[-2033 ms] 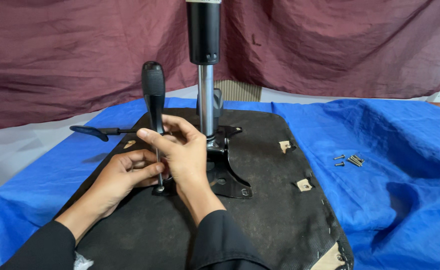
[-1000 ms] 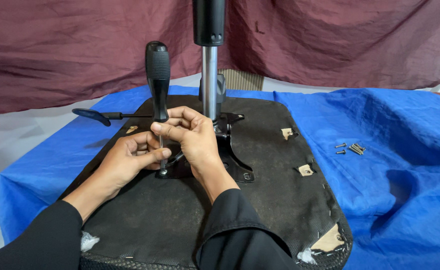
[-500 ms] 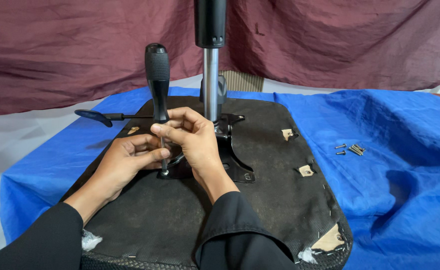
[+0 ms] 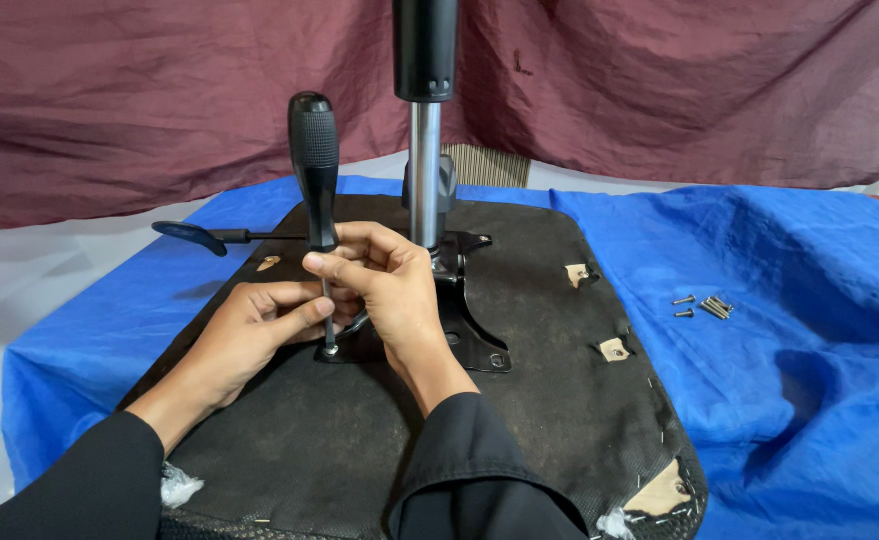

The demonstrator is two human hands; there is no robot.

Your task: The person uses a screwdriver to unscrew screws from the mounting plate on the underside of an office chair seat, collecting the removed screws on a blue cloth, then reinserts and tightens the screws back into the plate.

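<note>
Right hand (image 4: 392, 285) pinches the upright screwdriver (image 4: 317, 180) shaft, left hand (image 4: 260, 325) steadying its tip at the mounting plate (image 4: 465, 330) corner; open seat underside (image 4: 520, 420) all round, loose screws (image 4: 705, 306) well right.

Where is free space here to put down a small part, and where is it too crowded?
Free: the blue cloth between the seat underside and the loose screws; also the black fabric right of the metal plate. Crowded: around the screwdriver, both hands and the chrome post.
</note>
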